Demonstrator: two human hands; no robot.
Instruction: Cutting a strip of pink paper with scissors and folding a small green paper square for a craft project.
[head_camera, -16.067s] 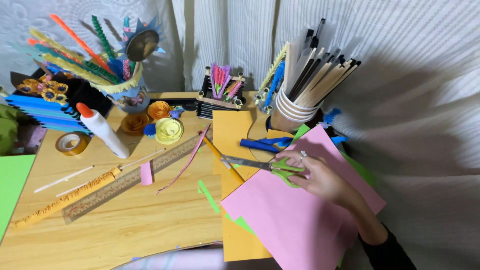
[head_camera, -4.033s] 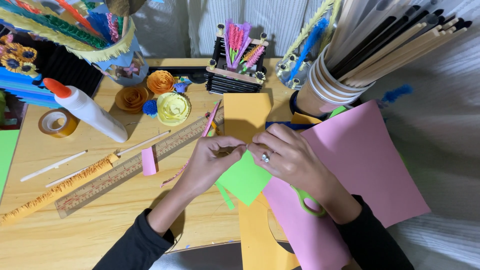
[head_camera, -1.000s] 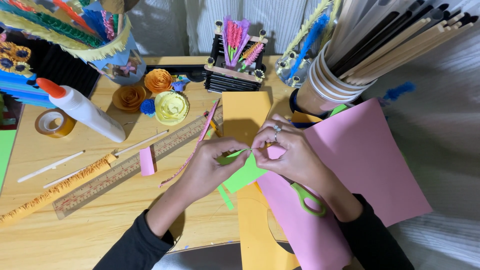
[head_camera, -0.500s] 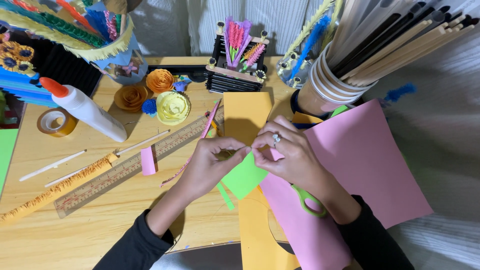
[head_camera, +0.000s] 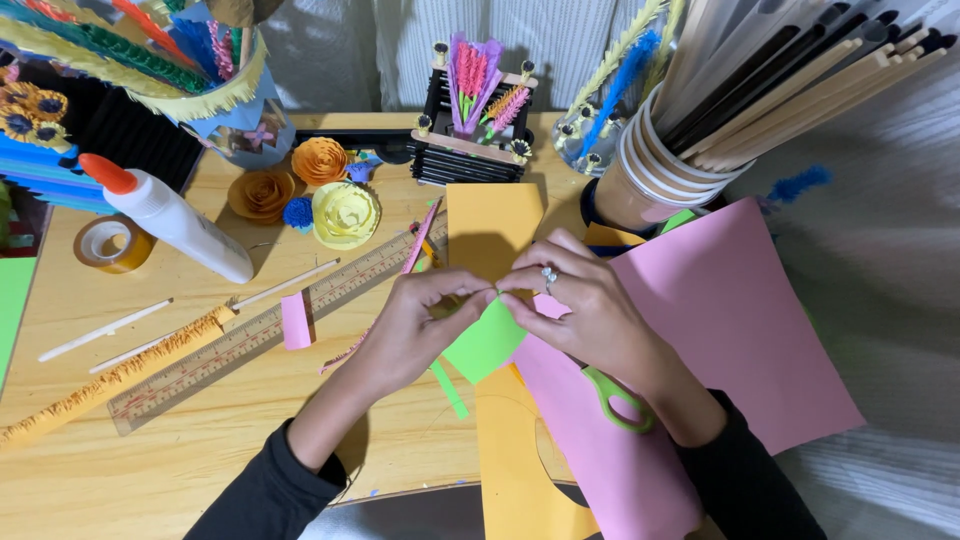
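Note:
My left hand (head_camera: 415, 330) and my right hand (head_camera: 580, 310) meet above the wooden table (head_camera: 200, 440), both pinching the top edge of a small green paper piece (head_camera: 487, 342). The fingertips touch at about the middle of the view. A ring sits on one finger of my right hand. Under my right wrist lie green-handled scissors (head_camera: 612, 395) on a pink paper sheet (head_camera: 720, 330). An orange paper sheet (head_camera: 495, 225) lies beneath both hands. A thin green paper strip (head_camera: 449, 388) rests by my left hand.
A long ruler (head_camera: 260, 335), a glue bottle (head_camera: 165, 215), a tape roll (head_camera: 112, 244), paper roses (head_camera: 345, 213), white sticks and a fringed orange strip (head_camera: 110, 380) lie to the left. A paper cup of sticks (head_camera: 650, 180) and a black organiser (head_camera: 470, 150) stand behind.
Sixteen seconds ago only my right hand worked, holding the scissors. Since then the scissors were laid down and both hands took the green piece; over the last second the fingers shifted slightly along its edge.

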